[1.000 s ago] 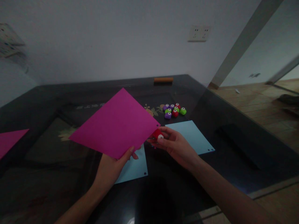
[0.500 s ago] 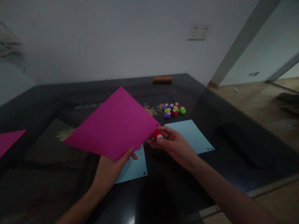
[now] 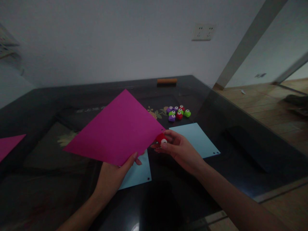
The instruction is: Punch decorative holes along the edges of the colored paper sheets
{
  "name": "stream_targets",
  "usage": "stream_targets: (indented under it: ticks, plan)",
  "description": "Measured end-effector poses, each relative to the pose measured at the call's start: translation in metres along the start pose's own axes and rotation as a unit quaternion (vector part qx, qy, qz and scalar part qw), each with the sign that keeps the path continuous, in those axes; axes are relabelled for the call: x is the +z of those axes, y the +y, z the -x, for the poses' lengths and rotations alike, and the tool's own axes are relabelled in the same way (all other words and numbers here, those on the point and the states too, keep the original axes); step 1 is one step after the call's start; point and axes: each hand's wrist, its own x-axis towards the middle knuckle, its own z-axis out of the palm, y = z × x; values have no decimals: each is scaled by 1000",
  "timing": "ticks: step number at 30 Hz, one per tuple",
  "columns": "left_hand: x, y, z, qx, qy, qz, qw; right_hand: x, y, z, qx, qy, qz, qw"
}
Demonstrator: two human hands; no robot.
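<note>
Magenta paper [image 3: 117,128] pinched in left hand [image 3: 113,175], right hand [image 3: 179,149] gripping red punch [image 3: 160,138] at its corner

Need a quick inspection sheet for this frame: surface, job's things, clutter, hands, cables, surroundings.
Surface: dark glossy table, floral pattern under the glass.
Job's things: magenta sheet held up off the table; red punch at its right corner.
Clutter: two light blue sheets, one beyond the right hand, one partly under the magenta sheet, both with small holes near their edges; cluster of purple, green and red punches; another magenta sheet at the left edge; orange-brown bar at the far edge; dark flat object on the right.
Hands: left hand grips the magenta sheet's near edge; right hand holds the red punch.
Cables: nothing seen.
Surroundings: white wall, wall sockets, wooden floor on the right.
</note>
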Motion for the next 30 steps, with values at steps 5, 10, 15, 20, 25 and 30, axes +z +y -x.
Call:
stream_targets:
  ticks: [5,10,15,20,25,30]
  plan:
    - [3,-1,1,13,3,-12,1000,1,-1,1,2,11,8,1000]
    - [6,-2,2,24,0,-32,999,0,-1,0,-15,20,20,999]
    - [9,-8,3,57,-8,-74,996,0,1,-1,-18,25,15,999]
    - [6,-12,2,107,-45,-143,983,-1,2,-2,-19,27,18,999]
    - [3,-15,2,148,-43,-186,970,-2,3,-2,-18,39,26,999]
    - [4,-21,3,184,-46,-194,962,-3,5,-2,-35,45,54,997]
